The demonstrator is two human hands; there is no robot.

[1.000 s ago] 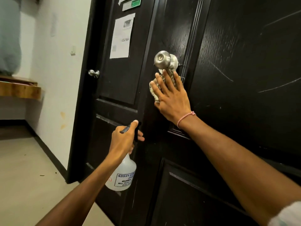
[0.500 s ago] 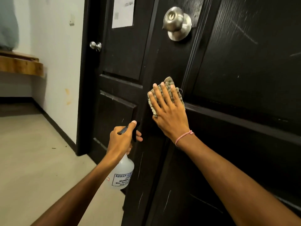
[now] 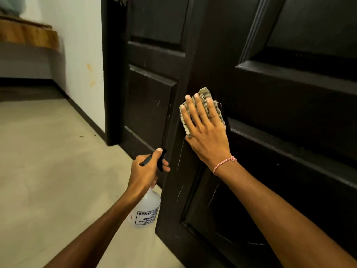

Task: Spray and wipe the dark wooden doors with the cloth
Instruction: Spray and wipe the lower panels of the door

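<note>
A dark wooden door (image 3: 280,113) with raised panels fills the right of the view. My right hand (image 3: 206,136) lies flat with straight fingers on a folded striped cloth (image 3: 204,93), pressing it against the door's left stile at mid height. A second dark door (image 3: 150,93) stands further back on the left. Lower left, my left hand (image 3: 144,171) grips the black trigger head of a translucent white spray bottle (image 3: 147,211), whose labelled body hangs below the hand beside the door's edge.
A beige floor (image 3: 48,171) spreads out at the left. A white wall (image 3: 77,45) with a dark skirting runs back to a wooden ledge (image 3: 29,35) at the upper left. Pale scratches mark the near door's lower stile.
My right hand has slid the cloth down the door, from just under the knob to well below it. The view has tilted down, so the knob is out of frame. The left hand keeps its hold on the bottle.
</note>
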